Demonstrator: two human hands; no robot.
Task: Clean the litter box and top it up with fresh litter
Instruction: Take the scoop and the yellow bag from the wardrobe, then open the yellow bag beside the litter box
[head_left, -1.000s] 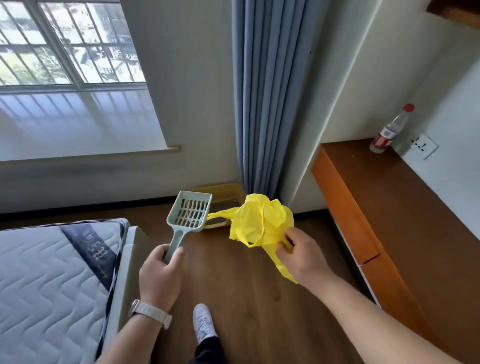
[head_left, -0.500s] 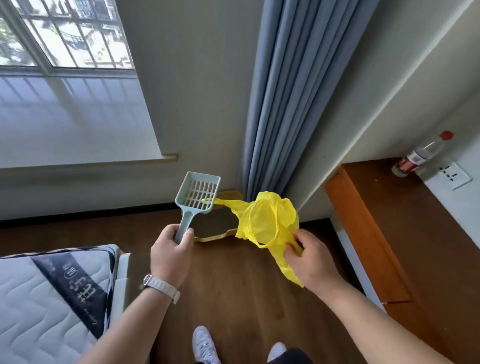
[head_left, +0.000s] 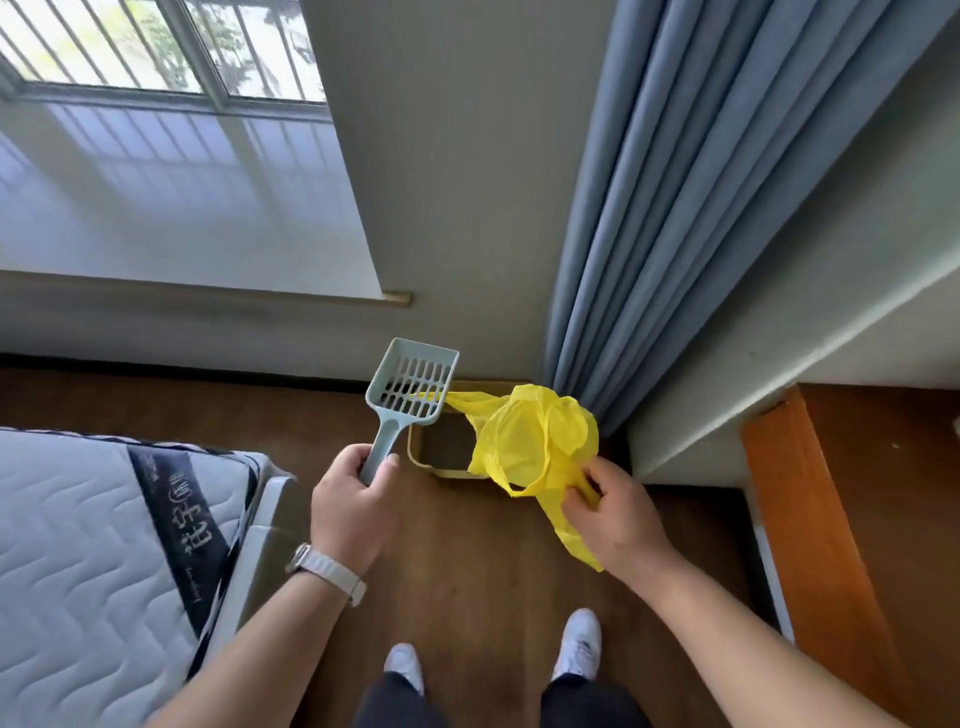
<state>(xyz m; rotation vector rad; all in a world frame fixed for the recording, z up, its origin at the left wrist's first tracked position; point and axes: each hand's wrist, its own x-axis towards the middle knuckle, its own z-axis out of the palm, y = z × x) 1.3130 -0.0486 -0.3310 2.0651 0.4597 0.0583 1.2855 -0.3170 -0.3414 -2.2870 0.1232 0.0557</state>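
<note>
- Left grip (head_left: 353, 499) is shown closed round the handle of a pale blue-green slotted scoop (head_left: 396, 423), held upright in the air; right grip (head_left: 615, 512) is shown pinching the loops of a crumpled yellow bag (head_left: 530, 441), fingers curled into the thin plastic.
- At upper left, a barred window (head_left: 156, 47) is seen above a wide white sill (head_left: 182, 208) lit by daylight.
- At lower left, a quilted grey mattress (head_left: 88, 545) with a dark printed band is seen on a pale frame, just beside the left forearm.
- A white-strapped watch (head_left: 327, 566) is worn on the left wrist.
- The scoop's basket is held up in front of the wall, above the near-left part of the litter box (head_left: 447, 472); one stretched strip of the bag reaches the basket's lower edge, though contact cannot be told.
- The yellow-rimmed litter box is set on the wooden floor (head_left: 467, 571) against the wall, at the foot of the curtain (head_left: 675, 208). Its right half is hidden by the bag, and a dark grey inside is visible.
- Two white shoes (head_left: 405, 665) are planted on the floor at the bottom edge.
- The blue-grey curtain is hung in deep folds right of centre, down to the floor.
- At far right, a brown wooden desk (head_left: 883, 493) with an orange edge is seen against the wall.
</note>
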